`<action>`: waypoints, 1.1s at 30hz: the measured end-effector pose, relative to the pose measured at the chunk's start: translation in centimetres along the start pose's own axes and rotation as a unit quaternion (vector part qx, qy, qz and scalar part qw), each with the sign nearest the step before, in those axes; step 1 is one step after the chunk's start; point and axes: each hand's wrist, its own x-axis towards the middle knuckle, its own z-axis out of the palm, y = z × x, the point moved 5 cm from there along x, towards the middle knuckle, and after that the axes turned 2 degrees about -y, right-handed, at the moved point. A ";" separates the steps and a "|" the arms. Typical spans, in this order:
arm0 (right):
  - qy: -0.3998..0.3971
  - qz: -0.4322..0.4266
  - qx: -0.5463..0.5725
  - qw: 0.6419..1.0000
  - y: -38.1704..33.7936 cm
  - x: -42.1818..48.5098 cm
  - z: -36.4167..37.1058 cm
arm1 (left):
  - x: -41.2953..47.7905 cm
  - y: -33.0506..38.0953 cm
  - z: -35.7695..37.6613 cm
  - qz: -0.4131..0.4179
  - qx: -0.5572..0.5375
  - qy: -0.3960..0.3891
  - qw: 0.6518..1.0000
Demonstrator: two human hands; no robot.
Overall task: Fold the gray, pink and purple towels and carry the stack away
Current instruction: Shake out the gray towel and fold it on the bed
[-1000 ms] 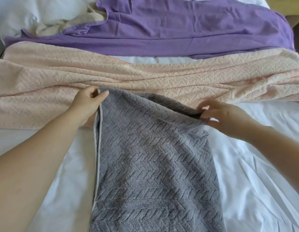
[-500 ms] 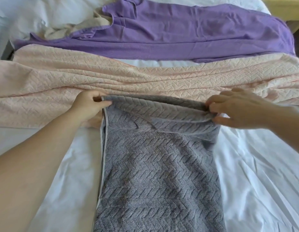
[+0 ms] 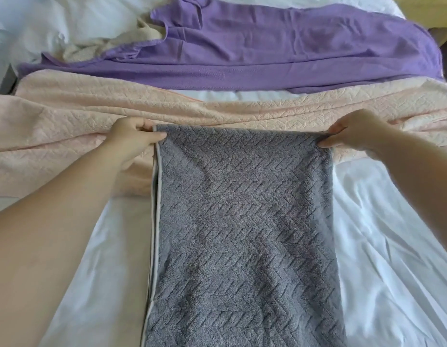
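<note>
A gray towel (image 3: 245,234) with a chevron weave lies lengthwise down the middle of the bed, folded to a long strip that runs off the bottom edge. My left hand (image 3: 132,141) pinches its far left corner. My right hand (image 3: 352,131) pinches its far right corner, and the far edge is pulled straight between them. That edge lies on a pink towel (image 3: 67,136) spread crosswise over the bed. Behind it a purple towel (image 3: 280,51) lies crumpled across the bed.
The bed's white sheet (image 3: 382,259) shows on both sides of the gray towel. A beige cloth (image 3: 97,43) and white bedding are bunched at the far left. A yellowish piece of furniture (image 3: 433,8) stands past the bed's far right corner.
My right hand has moved right and away from me, unrolling the turned-over far edge of the gray towel. The far edge now lies flat and taut between both hands.
</note>
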 end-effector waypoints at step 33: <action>0.026 -0.096 -0.251 0.963 7.9 -16.0 21.8 | -18.6 -13.7 12.0 0.187 0.531 -0.114 0.818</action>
